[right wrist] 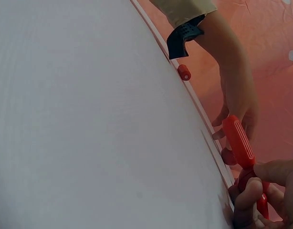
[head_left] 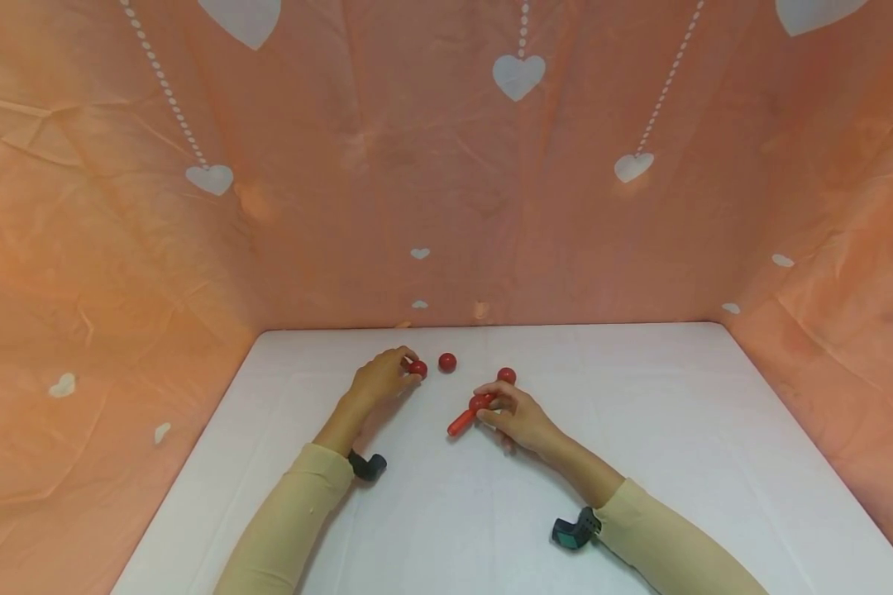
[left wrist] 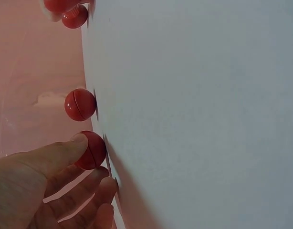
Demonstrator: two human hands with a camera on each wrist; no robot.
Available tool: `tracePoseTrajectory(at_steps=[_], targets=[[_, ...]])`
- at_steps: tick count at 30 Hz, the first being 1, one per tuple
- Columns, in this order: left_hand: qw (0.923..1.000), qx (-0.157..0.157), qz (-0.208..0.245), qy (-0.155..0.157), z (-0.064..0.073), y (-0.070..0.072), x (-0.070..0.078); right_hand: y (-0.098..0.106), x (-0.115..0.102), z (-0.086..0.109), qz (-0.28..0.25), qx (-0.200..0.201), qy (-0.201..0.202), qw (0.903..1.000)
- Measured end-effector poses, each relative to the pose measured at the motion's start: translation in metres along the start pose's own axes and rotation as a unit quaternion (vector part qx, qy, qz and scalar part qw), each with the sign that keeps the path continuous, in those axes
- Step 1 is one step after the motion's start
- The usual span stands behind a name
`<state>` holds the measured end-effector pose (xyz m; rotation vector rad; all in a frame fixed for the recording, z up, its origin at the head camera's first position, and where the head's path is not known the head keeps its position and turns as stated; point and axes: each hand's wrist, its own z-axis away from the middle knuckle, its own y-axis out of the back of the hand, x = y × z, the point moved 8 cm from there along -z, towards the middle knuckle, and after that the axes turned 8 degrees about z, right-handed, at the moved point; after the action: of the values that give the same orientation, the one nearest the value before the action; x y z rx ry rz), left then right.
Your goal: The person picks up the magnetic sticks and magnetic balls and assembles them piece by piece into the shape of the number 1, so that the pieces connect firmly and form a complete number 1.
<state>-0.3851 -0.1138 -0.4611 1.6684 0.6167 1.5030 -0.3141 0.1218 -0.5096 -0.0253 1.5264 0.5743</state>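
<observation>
My left hand (head_left: pixel 379 378) pinches a glossy red ball (left wrist: pixel 95 150) with a seam line, thumb on top and other fingers lower down. A second red ball (head_left: pixel 447 362) sits just to its right on the white table (head_left: pixel 432 512). My right hand (head_left: pixel 521 420) pinches a red maraca-like piece: its ridged handle (right wrist: pixel 238 140) points up-left of the thumb, and a ball (head_left: pixel 479 402) shows at the fingers. Another red ball (head_left: pixel 506 375) is just beyond these fingertips; part of what adjoins it is hidden by the hand.
A small red cylinder (right wrist: pixel 183 71) lies beyond the left hand in the right wrist view. Dark wrist straps (head_left: pixel 576 529) sit at both cuffs. An orange cloth (head_left: pixel 476 198) with white hearts walls off the table's back and sides.
</observation>
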Motion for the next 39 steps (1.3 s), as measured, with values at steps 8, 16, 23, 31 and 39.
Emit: tracePoseTrajectory(at_steps=[8, 16, 23, 31, 39], targets=[[1.0000, 0.002, 0.001, -0.001, 0.002, 0.000, -0.001, 0.000, 0.001, 0.000, 0.000, 0.001, -0.011, 0.9999], [1.0000, 0.000, 0.008, -0.004, 0.006, 0.001, -0.004, 0.000, -0.001, 0.000, -0.005, 0.001, -0.001, 1.0000], [0.9998, 0.004, 0.019, -0.005, 0.011, 0.004, -0.002, 0.000, -0.001, 0.000, -0.001, 0.005, 0.003, 1.0000], [0.9988, -0.001, 0.043, -0.024, 0.022, 0.006, 0.009, -0.001, 0.001, -0.001, -0.002, 0.009, -0.002, 1.0000], [0.9982, -0.011, 0.058, -0.015, 0.031, 0.003, 0.013, -0.001, 0.003, -0.002, 0.002, 0.008, -0.009, 0.9999]])
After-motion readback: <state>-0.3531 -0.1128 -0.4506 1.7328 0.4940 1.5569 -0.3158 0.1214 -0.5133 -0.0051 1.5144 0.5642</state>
